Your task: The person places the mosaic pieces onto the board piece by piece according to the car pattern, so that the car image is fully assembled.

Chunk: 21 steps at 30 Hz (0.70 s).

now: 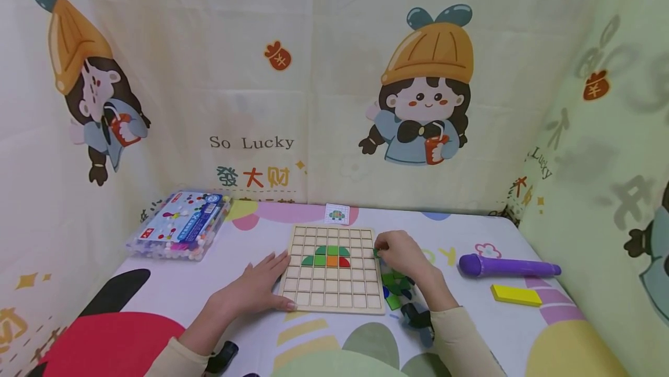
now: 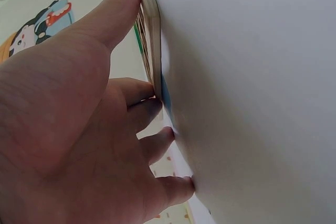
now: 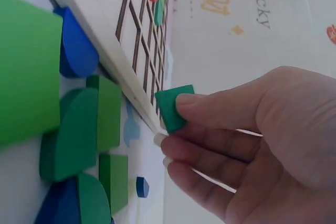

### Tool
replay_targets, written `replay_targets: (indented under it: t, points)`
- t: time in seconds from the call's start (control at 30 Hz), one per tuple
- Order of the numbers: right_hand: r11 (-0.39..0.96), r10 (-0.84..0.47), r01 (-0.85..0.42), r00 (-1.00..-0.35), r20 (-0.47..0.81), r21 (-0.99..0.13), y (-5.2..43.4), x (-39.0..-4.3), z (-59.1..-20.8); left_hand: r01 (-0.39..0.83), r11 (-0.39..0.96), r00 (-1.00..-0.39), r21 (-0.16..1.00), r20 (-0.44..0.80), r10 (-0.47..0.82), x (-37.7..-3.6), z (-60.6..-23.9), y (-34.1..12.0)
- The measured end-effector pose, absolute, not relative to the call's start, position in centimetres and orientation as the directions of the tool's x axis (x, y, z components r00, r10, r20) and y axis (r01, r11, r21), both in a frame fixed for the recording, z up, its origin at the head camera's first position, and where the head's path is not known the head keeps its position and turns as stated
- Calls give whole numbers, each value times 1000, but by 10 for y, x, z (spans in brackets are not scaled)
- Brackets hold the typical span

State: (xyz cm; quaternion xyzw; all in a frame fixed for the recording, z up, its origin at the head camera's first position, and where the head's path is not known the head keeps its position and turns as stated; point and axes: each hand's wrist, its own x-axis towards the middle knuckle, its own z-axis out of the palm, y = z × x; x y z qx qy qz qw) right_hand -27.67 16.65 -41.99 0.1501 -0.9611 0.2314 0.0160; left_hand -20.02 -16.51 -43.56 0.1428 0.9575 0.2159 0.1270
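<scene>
My right hand (image 1: 405, 255) pinches a small dark green block (image 3: 169, 109) between thumb and fingers, by the right edge of a wooden grid board (image 1: 319, 290). On the board's squares sit several blocks: light and dark green ones (image 1: 319, 260), an orange square (image 1: 332, 261) and a red rounded one (image 1: 344, 261). My left hand (image 1: 256, 287) lies along the board's left edge with fingers extended, its thumb at the near left corner. In the left wrist view, the fingertips (image 2: 184, 184) rest on the table beside the board's side.
Loose green blocks (image 3: 71, 135) and a blue one (image 3: 77, 45) lie right of the board, beneath my right forearm. Behind the board is a small pattern card (image 1: 337, 214). A plastic case (image 1: 180, 226) stands far left; a purple microphone-shaped object (image 1: 509, 266) and yellow block (image 1: 516, 295) lie right.
</scene>
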Motion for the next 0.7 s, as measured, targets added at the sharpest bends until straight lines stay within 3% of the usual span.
replay_targets:
  t: [0.37,0.7]
  points:
    - [734,-336,-352,-932,140,-581,146,-271,-426,222,868,-928,444,-177,327,-200,-435,-165]
    - [750,-361,-386,-919,155,-537,133,-267,-433,221,868,-928,445,-178,327,-201,-436,-166]
